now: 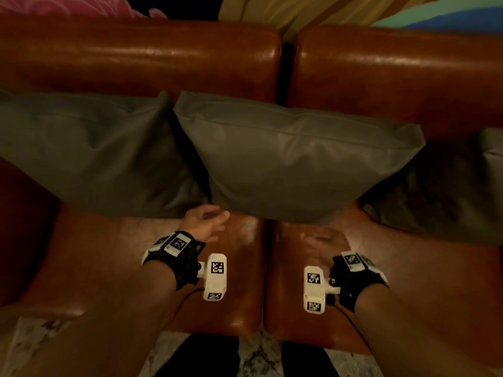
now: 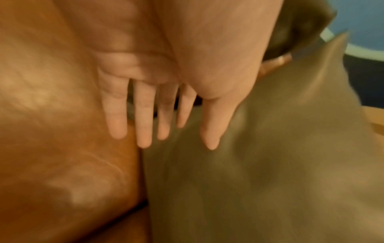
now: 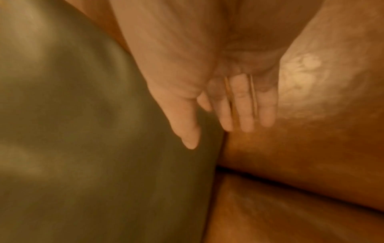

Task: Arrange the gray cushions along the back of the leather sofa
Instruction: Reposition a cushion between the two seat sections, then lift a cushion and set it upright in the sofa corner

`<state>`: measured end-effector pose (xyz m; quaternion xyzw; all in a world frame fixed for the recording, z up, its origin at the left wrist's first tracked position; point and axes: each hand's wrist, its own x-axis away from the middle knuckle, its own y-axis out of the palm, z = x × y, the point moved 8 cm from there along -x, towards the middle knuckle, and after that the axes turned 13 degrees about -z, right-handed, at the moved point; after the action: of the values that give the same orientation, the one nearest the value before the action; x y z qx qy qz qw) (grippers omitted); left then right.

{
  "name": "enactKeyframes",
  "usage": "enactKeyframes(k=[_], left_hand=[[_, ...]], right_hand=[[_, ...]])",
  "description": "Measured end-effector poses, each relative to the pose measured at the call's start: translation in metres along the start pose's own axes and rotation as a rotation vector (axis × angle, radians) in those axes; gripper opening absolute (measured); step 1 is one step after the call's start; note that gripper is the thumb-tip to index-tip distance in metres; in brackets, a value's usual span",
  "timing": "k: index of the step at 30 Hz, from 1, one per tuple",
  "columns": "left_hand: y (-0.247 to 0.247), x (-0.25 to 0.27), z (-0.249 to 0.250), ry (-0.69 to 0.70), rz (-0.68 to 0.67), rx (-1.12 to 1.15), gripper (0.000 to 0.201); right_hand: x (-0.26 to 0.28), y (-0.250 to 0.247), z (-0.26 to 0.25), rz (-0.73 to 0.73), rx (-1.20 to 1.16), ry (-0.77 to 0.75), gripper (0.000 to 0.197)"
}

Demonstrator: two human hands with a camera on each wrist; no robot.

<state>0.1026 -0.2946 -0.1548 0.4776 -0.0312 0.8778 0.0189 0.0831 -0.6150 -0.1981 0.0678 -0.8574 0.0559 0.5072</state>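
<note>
Three gray cushions lean against the brown leather sofa's backrest point(image 1: 141, 58): a left one point(image 1: 89, 151), a middle one point(image 1: 294, 164) and a right one point(image 1: 449, 191), partly cut off by the frame. My left hand point(image 1: 211, 219) is at the middle cushion's lower left corner, fingers straight and spread, holding nothing. In the left wrist view the left hand point(image 2: 176, 131) hovers over the cushion point(image 2: 259, 164) and seat. My right hand point(image 1: 322, 239), blurred, lies just below the cushion's bottom edge. In the right wrist view the right hand point(image 3: 216, 136) is flat beside the cushion point(image 3: 83, 131).
The sofa seat point(image 1: 152, 268) has two pads with a seam between them, in front of the cushions. Patterned fabrics point(image 1: 313, 9) lie behind the backrest. A pale marbled floor point(image 1: 258, 355) shows at the sofa's front edge.
</note>
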Motion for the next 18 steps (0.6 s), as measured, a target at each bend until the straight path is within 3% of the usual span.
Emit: enactKeyframes(k=[3,7,9,12,14,16,18], left_hand=[[-0.038,0.010,-0.025,0.001,0.015,0.013,0.017],[-0.113,0.016,-0.057,-0.041,0.057,0.017,0.026],[-0.160,0.017,-0.065,-0.057,0.057,-0.002,0.020],[-0.247,0.012,-0.069,-0.069,0.090,-0.020,0.013],[-0.305,0.017,-0.062,-0.040,0.159,-0.011,0.029],[-0.351,0.022,-0.038,0.046,0.224,-0.019,0.058],[-0.384,0.026,-0.012,0.140,0.269,-0.036,0.083]], right_hand=[[0.006,0.038,0.014,-0.057,0.044,0.070,0.039],[0.003,0.106,0.000,-0.060,0.107,0.036,0.021],[-0.001,0.151,-0.017,-0.064,0.118,0.007,0.009],[-0.007,0.227,-0.048,-0.044,0.119,-0.064,0.005],[-0.001,0.275,-0.075,-0.020,0.221,-0.135,0.024],[0.003,0.310,-0.110,0.030,0.263,-0.187,0.061],[-0.002,0.330,-0.139,0.056,0.162,-0.277,0.102]])
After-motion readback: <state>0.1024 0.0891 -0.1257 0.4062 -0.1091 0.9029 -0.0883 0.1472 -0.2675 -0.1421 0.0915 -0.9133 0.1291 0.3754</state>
